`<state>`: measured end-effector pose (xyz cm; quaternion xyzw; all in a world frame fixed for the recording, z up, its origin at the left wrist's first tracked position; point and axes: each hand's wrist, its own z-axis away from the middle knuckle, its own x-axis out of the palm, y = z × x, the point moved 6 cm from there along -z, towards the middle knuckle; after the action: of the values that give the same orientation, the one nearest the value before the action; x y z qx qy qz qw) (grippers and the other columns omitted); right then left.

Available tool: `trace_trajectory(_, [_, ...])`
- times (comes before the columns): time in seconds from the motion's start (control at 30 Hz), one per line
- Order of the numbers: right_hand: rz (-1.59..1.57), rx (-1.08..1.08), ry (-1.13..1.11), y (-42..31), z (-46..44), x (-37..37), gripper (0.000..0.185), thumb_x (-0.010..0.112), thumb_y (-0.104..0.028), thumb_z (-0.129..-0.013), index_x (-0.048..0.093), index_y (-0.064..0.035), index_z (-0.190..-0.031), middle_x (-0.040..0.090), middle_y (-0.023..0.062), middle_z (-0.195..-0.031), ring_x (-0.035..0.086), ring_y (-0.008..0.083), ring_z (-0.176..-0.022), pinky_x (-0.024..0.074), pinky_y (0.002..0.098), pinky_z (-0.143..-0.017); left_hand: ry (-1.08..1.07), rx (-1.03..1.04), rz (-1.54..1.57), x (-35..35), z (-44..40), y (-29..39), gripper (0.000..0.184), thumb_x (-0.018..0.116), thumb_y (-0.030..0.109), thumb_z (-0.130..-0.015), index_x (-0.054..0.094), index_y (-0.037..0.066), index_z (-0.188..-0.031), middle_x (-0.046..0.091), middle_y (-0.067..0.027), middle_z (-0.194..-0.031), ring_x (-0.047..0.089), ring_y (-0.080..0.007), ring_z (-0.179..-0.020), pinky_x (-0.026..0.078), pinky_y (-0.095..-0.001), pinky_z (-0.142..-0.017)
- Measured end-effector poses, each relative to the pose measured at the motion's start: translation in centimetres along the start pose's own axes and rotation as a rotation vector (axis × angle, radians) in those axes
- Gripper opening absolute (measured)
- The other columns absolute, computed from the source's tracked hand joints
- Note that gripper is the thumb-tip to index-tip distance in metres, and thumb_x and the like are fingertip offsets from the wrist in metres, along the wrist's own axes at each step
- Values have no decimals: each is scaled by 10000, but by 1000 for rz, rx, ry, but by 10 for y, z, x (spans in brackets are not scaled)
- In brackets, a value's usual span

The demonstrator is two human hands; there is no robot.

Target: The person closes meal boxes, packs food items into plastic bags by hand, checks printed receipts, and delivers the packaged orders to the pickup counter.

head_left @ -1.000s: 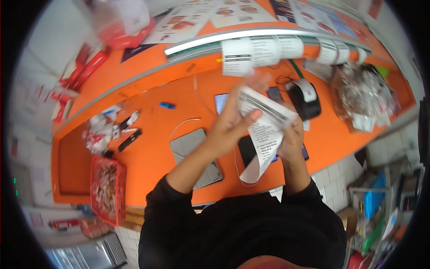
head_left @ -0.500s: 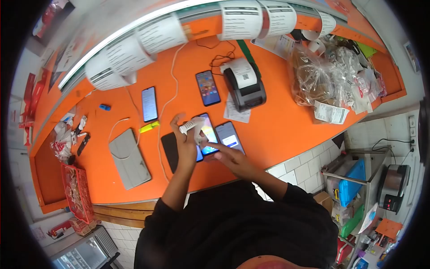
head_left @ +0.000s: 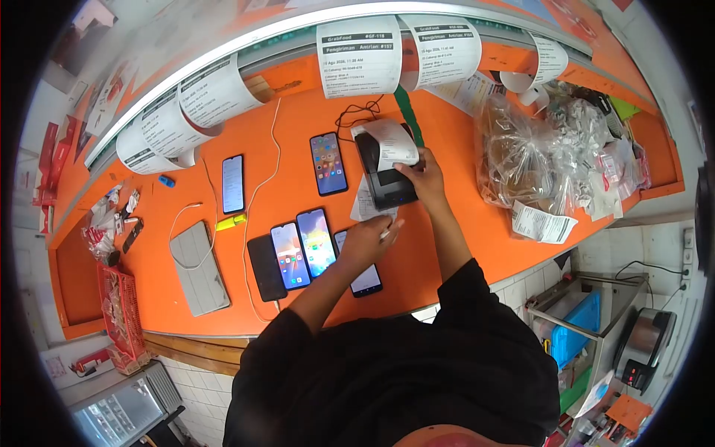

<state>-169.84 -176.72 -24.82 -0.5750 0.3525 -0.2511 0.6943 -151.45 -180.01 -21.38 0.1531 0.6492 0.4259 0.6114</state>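
Observation:
My right hand (head_left: 424, 176) is at the front of the black receipt printer (head_left: 393, 189), its fingers closed on the end of the printed receipt (head_left: 395, 143) that curls out of it. My left hand (head_left: 369, 242) is closed just below the printer, above a phone (head_left: 366, 279); a small pale bit shows at its fingers, too small to name. Under the printer's left edge lies a slip of paper (head_left: 365, 203). Left of my left hand are two lit phones, one bluish (head_left: 316, 242) and one pinkish (head_left: 290, 255), beside a black one (head_left: 266, 268).
Printed receipts (head_left: 360, 67) hang from the rail. Further left lie a grey tablet case (head_left: 201, 268), a yellow highlighter (head_left: 231, 222), a white cable and a lit phone (head_left: 233, 184). Another phone (head_left: 328, 164) lies left of the printer. Plastic bags (head_left: 521, 149) fill the right side; a red basket (head_left: 124, 316) stands left.
The crumpled paper between my hands no longer shows. My right hand has moved up to the printer's receipt, and my left hand has shifted right and closed. The printer's receipt sticks out further.

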Motion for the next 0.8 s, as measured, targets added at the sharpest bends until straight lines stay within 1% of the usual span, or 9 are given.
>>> trace_trajectory(0.2, [189, -545, -305, -34, 50, 12, 237, 750, -86, -776, 665, -1, -981, 626, 55, -888, 591, 146, -906, 467, 302, -866, -87, -88, -221, 31, -46, -58, 338, 591, 190, -866, 566, 143, -1199, 637, -112, -1047, 631, -290, -959, 525, -402, -809])
trace_trajectory(0.23, [185, -541, -301, -45, 62, 5, 237, 750, -86, -776, 665, -1, -981, 626, 55, -888, 591, 146, -906, 467, 302, -866, -24, -104, 17, 37, -41, -72, 344, 602, 174, -850, 574, 130, -1190, 646, -102, -1052, 636, -270, -964, 521, -387, -823])
trace_trajectory(0.3, [-320, 7, -503, -39, 84, -2, 206, 749, -80, -776, 684, -24, -964, 645, 68, -976, 624, 165, -900, 481, 325, -872, -39, 84, 173, 20, -26, -66, 282, 615, 161, -845, 614, 44, -1101, 679, -92, -1000, 637, -241, -989, 496, -361, -884])
trace_trajectory(0.37, [-350, 116, -602, -34, 119, -17, 242, 748, -106, -793, 682, -83, -1024, 658, 16, -964, 609, 134, -956, 484, 304, -821, 43, -287, 1013, 5, -21, -67, 271, 645, 261, -877, 654, 16, -994, 658, -51, -802, 622, -170, -677, 491, -297, -576])
trace_trajectory(0.47, [-122, -68, -671, -18, 168, -24, 249, 747, -132, -791, 684, -94, -1029, 671, 23, -935, 631, 153, -931, 492, 321, -836, -12, -565, 1488, -19, -1, -61, 295, 666, 314, -875, 663, 35, -973, 621, -10, -722, 531, -88, -504, 373, -225, -396])
trace_trajectory(0.53, [158, -150, -755, 7, 195, -19, 298, 755, -207, -782, 680, -90, -1046, 673, 57, -957, 636, 201, -950, 487, 342, -875, -57, -542, 1525, -33, 3, -41, 308, 675, 334, -868, 660, 47, -980, 602, 6, -691, 478, -49, -450, 299, -196, -340])
trace_trajectory(0.6, [229, -198, -835, 7, 202, -14, 318, 757, -250, -776, 680, -85, -1037, 657, 66, -1022, 628, 225, -961, 483, 354, -883, 126, -495, 1102, -49, 3, -31, 285, 678, 316, -868, 655, 49, -966, 615, 8, -698, 482, -39, -465, 300, -178, -349])
trace_trajectory(0.67, [305, -247, -914, -5, 204, -7, 344, 758, -293, -771, 679, -80, -1029, 641, 76, -1087, 620, 250, -972, 478, 365, -891, 55, -457, 1122, -50, 12, -28, 257, 716, 221, -837, 652, 31, -998, 670, -38, -825, 607, -84, -625, 432, -199, -470])
trace_trajectory(0.8, [196, -259, -663, -59, 172, -11, 365, 681, -349, -846, 665, -27, -1016, 680, 113, -937, 635, 279, -924, 490, 395, -823, -119, -532, 792, -61, 49, 4, 238, 715, 236, -840, 650, 51, -974, 652, -32, -836, 513, -44, -516, 379, -183, -383])
